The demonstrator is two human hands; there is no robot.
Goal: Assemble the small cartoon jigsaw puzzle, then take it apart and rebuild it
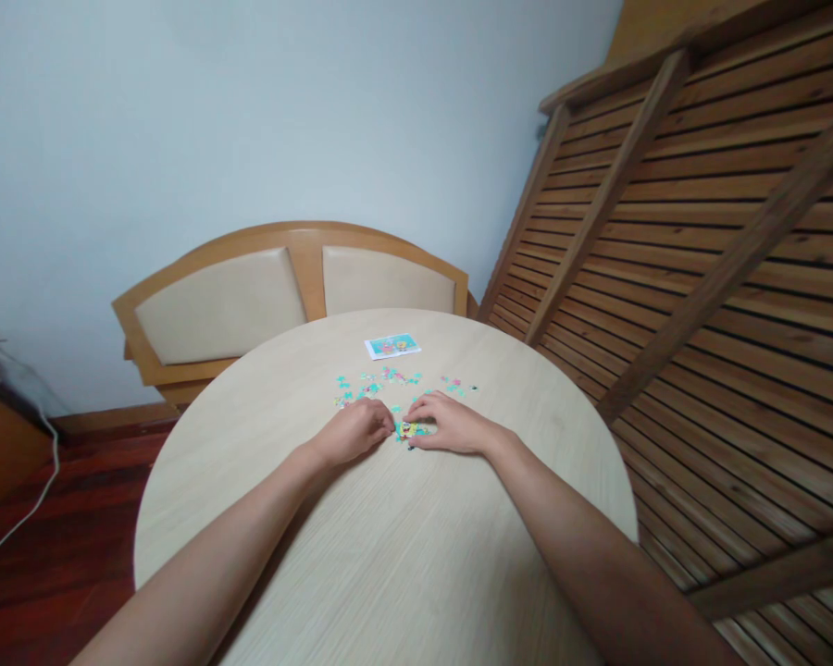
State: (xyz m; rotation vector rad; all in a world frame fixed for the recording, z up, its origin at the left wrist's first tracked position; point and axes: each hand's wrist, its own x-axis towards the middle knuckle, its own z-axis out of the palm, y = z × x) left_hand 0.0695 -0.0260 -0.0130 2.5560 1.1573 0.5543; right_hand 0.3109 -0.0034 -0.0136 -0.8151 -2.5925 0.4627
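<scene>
A small joined patch of jigsaw puzzle point(407, 429), yellow with turquoise edges, lies flat on the round table between my hands. My left hand point(359, 430) is at its left edge, fingers curled together; whatever they pinch, if anything, is hidden. On the other side, my right hand point(451, 424) rests with thumb and fingers apart around the patch's right part. Loose puzzle pieces point(389, 376), turquoise and pink, are scattered just beyond my hands. Farther back lies a reference picture card point(392, 346) with a pink and a yellow cartoon figure.
The pale round table point(403, 573) stands before a padded wooden headboard point(305, 242). A slatted wooden panel point(639, 259) leans close along the right. A few loose pieces point(453, 383) lie beyond my right hand. At far left hangs a white cable point(52, 462).
</scene>
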